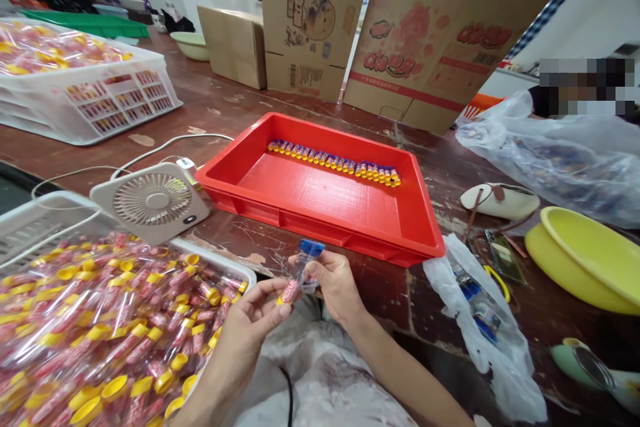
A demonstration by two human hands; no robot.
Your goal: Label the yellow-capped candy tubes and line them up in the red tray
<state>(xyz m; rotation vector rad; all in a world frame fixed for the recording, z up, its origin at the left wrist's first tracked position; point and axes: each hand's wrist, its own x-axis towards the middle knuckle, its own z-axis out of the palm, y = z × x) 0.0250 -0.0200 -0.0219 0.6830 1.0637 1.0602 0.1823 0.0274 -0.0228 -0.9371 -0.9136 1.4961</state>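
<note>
Nearest my camera, a white basket [245, 271] heaped with yellow-capped plastic tubes [135, 330] sits to the left, by the near edge of the table [227, 107]. Just beside it, I see the left hand [253, 313] pinching the yellow end of a blue-topped tube [299, 271], while the right hand [340, 283] grasps it just below the blue top; I have it tilted above the lap, before the table's near edge. Right of the hands lies a white plastic bag [505, 357]. Beyond them, a red tray [325, 197] carries small blue-and-yellow tubes [333, 161] in a row near its far wall, with a desk fan [155, 200] beside its near left corner. Farther back, a white crate [50, 110] stands toward the table's left side, and printed cardboard panels [415, 40] rise behind the tray.
</note>
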